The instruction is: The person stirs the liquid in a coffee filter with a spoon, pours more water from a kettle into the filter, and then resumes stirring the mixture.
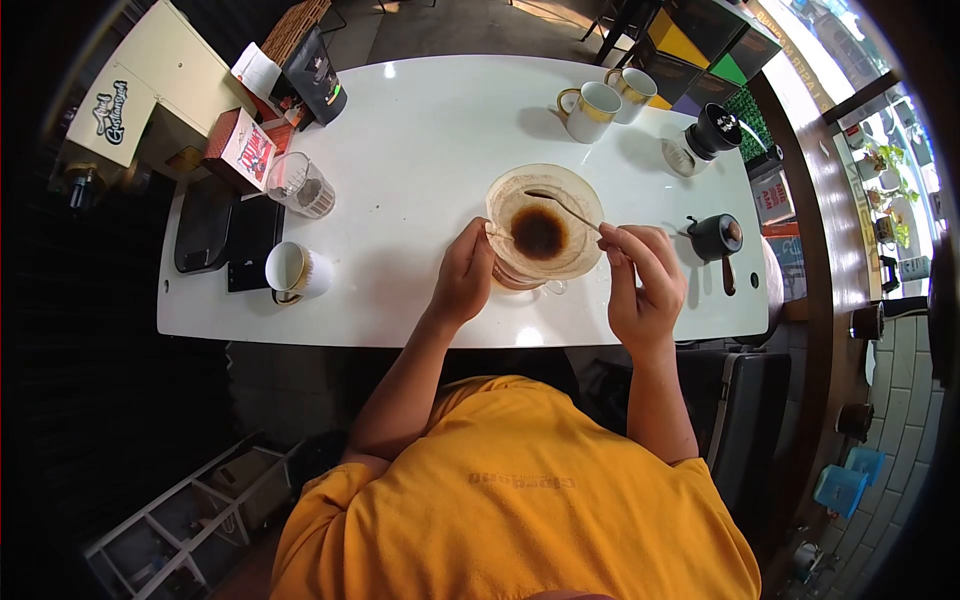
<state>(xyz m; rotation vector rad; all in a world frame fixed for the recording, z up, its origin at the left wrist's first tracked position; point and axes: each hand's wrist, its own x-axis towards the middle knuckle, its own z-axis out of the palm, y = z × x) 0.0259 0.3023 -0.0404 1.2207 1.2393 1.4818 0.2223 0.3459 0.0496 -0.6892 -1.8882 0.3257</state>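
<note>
While the left hand (467,272) has its fingers pinched on the left edge of the paper filter (584,232), centre frame, and the right hand (645,285) clamps a spoon (543,194) over dark coffee (538,234), pressing too deep could tear the paper.

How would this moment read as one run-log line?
Left hand: at rim of cream cone-shaped paper filter | right hand: holding slim metal spoon over filter | filter contents: dark brown coffee
</note>
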